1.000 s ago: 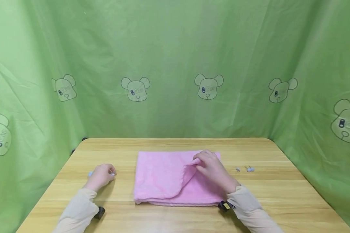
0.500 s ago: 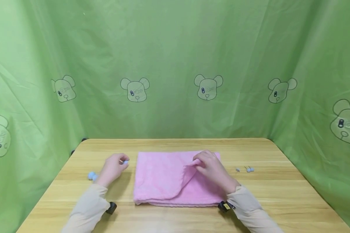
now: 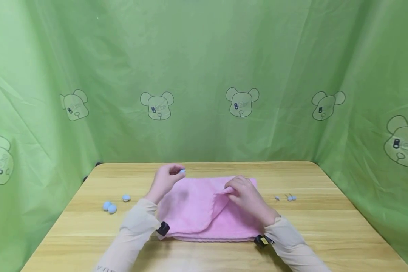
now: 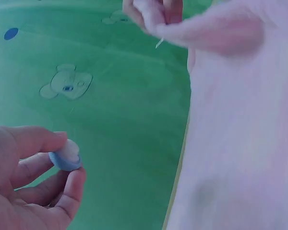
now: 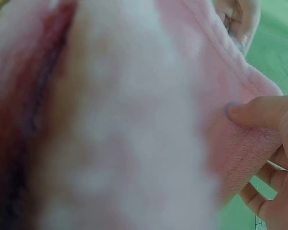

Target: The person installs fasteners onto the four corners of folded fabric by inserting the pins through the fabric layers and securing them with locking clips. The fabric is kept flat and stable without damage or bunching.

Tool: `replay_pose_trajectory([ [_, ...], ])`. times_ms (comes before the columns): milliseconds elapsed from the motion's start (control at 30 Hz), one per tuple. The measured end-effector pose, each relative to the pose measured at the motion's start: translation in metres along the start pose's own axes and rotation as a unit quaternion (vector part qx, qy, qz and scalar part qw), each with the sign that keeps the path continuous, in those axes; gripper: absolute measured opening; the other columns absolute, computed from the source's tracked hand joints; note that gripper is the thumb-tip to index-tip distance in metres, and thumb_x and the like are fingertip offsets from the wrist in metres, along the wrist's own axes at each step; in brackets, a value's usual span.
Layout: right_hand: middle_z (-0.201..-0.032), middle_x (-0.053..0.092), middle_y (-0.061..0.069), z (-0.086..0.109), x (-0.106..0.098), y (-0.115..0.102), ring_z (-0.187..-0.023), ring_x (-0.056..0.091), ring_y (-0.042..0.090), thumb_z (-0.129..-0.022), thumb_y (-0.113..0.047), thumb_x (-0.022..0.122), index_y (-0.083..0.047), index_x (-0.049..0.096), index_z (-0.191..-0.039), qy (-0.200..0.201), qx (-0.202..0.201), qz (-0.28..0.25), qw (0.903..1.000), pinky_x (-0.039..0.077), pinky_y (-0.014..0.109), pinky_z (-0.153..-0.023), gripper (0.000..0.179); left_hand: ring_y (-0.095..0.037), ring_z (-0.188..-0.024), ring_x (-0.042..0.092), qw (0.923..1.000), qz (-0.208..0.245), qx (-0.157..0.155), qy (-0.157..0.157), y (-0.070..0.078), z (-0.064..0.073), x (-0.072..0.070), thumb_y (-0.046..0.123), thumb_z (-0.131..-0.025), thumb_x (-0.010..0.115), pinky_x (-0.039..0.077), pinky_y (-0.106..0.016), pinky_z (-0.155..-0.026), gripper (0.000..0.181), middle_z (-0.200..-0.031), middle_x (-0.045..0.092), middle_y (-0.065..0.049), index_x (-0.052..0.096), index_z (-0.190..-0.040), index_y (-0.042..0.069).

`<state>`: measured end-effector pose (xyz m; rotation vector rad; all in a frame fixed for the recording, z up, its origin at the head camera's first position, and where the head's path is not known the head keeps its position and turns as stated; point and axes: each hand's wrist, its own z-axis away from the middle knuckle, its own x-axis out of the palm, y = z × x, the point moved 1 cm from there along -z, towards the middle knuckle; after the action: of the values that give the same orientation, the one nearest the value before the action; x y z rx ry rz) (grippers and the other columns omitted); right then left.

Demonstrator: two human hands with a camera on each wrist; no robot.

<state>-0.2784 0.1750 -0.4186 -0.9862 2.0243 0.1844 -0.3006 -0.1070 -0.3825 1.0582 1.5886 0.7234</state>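
Note:
A folded pink fleece blanket (image 3: 190, 211) lies in the middle of the table. My left hand (image 3: 164, 182) is over its far left part, pinching a small blue-and-white quilt fastener cap (image 4: 67, 155) between thumb and fingertips. At the blanket's right side, my right hand (image 3: 246, 196) grips a lifted, folded-back corner (image 5: 249, 148). Under the right thumb shows the edge of a blue disc (image 5: 230, 110). A thin white pin (image 4: 159, 43) sticks out below that corner in the left wrist view.
To the left on the wooden table (image 3: 88, 234) lie a blue cap (image 3: 126, 198) and two more blue caps (image 3: 112, 209) side by side. Small blue pins (image 3: 290, 198) lie right of the blanket. Green curtains (image 3: 204, 75) stand behind and at both sides.
My left hand has lifted the cap from the left of the table and carried it right and away to above the blanket. My right hand keeps its hold on the corner, unmoved.

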Motion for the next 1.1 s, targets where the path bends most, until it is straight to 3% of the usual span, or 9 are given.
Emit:
replay_pose_trajectory([
  [133,-0.092,0.070,0.002,0.000,-0.001,-0.001,-0.093,0.062,0.019,-0.071,-0.006,0.082,-0.010,0.070,-0.092,-0.004,0.003,-0.005,1.0000,0.051,0.044,-0.090,0.024,-0.025,-0.094,0.071,0.9980,0.061,-0.012,-0.014,0.007,-0.005,0.019,0.008,-0.086,0.071,0.058,-0.036,-0.082,0.023,-0.108,0.073,-0.016,0.070,-0.109,0.003],
  [367,-0.092,0.070,0.001,0.000,-0.002,-0.003,-0.093,0.061,0.018,-0.071,-0.007,0.082,-0.012,0.069,-0.091,-0.010,0.004,-0.004,0.9999,0.050,0.044,-0.092,0.025,-0.021,-0.081,0.072,0.9857,0.147,-0.044,-0.070,0.009,-0.014,0.051,0.001,-0.089,0.065,0.060,-0.035,-0.076,0.026,-0.113,0.067,-0.024,0.065,-0.114,-0.004],
  [767,-0.090,0.069,-0.001,0.001,-0.001,-0.001,-0.092,0.060,0.016,-0.071,-0.007,0.082,-0.011,0.070,-0.092,-0.004,-0.016,-0.001,0.9999,0.051,0.043,-0.091,0.024,-0.021,-0.086,0.071,0.9733,0.182,-0.060,-0.126,0.012,-0.021,0.086,0.008,-0.094,0.059,0.059,-0.032,-0.081,0.027,-0.111,0.068,-0.024,0.064,-0.119,-0.002],
  [1100,-0.090,0.067,-0.004,0.001,-0.002,-0.002,-0.093,0.058,0.014,-0.071,-0.007,0.082,-0.014,0.070,-0.092,-0.014,-0.014,-0.010,0.9997,0.049,0.044,-0.093,0.025,-0.026,-0.104,0.068,0.9691,0.176,-0.033,-0.170,0.016,-0.018,0.097,0.006,-0.091,0.064,0.056,-0.035,-0.091,0.026,-0.116,0.068,-0.020,0.064,-0.117,-0.001],
])
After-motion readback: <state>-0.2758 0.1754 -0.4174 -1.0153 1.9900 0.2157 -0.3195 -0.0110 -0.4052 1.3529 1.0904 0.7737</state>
